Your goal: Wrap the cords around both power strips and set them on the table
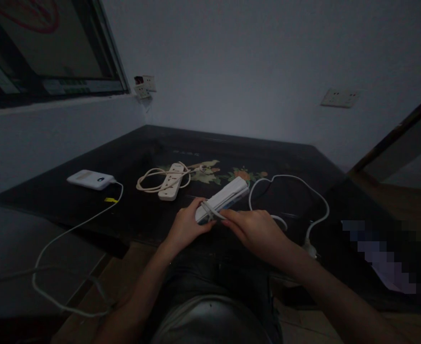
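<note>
A white power strip [228, 195] is tilted up over the near part of the dark table. My left hand [187, 223] is closed around its near end, with the thumb on top by loops of cord. Between the fingers of my right hand [258, 231] runs the strip's white power cord [213, 210], pinched close to the strip's side. The cord's loose length [305, 185] curves across the table to the right and ends in a plug [311, 250] beside my right forearm. Part of the cord is hidden behind my right hand.
On the dark table [131, 148], a second power strip [170, 184] lies with its coiled cord. A white power bank-like device [90, 179] with a cable stands left, near a yellow tag [111, 199]. A blurred-out item [385, 258] lies right. Wall sockets [340, 98] are behind.
</note>
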{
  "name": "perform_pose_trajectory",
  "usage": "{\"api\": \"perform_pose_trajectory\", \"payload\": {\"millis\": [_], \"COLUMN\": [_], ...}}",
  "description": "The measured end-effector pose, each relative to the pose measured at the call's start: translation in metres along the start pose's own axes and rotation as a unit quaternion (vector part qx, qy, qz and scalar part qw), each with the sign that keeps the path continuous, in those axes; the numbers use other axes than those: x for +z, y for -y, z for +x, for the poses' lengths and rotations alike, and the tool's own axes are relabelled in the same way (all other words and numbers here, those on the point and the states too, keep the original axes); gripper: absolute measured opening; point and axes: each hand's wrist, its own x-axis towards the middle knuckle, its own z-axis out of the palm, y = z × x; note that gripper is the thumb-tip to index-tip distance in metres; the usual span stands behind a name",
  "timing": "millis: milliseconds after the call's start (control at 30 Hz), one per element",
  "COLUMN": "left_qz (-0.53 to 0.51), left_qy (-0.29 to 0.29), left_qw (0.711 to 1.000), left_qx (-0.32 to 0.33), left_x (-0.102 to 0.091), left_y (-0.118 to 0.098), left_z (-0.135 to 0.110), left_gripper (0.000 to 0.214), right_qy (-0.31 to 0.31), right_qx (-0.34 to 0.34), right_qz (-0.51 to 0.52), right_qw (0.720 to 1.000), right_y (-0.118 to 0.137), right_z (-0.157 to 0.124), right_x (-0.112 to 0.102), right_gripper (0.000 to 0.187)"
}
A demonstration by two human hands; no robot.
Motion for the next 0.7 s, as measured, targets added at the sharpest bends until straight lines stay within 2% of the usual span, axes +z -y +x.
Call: {"api": "perform_pose_trajectory", "payload": {"millis": [133, 267, 367, 533, 700], "left_qz": [-0.133, -0.244, -0.352, -0.507, -0.554], "left_qy": [-0.029, -0.054, -0.056, -0.005, 0.020], "left_qw": [0.991, 0.968, 0.932, 0.853, 0.820], "left_qx": [-0.004, -0.033, -0.068, -0.120, -0.146], "left_x": [0.003, 0.009, 0.015, 0.020, 0.020], "left_y": [-0.007, -0.009, -0.010, -0.015, -0.018], "left_z": [0.001, 0.003, 0.002, -0.004, -0.007], "left_gripper": [0.048, 0.047, 0.049, 0.053, 0.056], "right_qy": [-0.065, -0.106, -0.115, -0.135, -0.130], "right_qx": [0.022, 0.040, 0.048, 0.052, 0.052], "right_qz": [0.076, 0.139, 0.162, 0.176, 0.161], "right_qw": [0.995, 0.984, 0.979, 0.974, 0.977], "right_y": [0.000, 0.001, 0.003, 0.006, 0.003], "right_z": [-0.003, -0.006, -0.008, -0.010, -0.012], "right_x": [0.017, 0.034, 0.044, 0.049, 0.049], "right_gripper": [0.028, 0.025, 0.022, 0.021, 0.023]}}
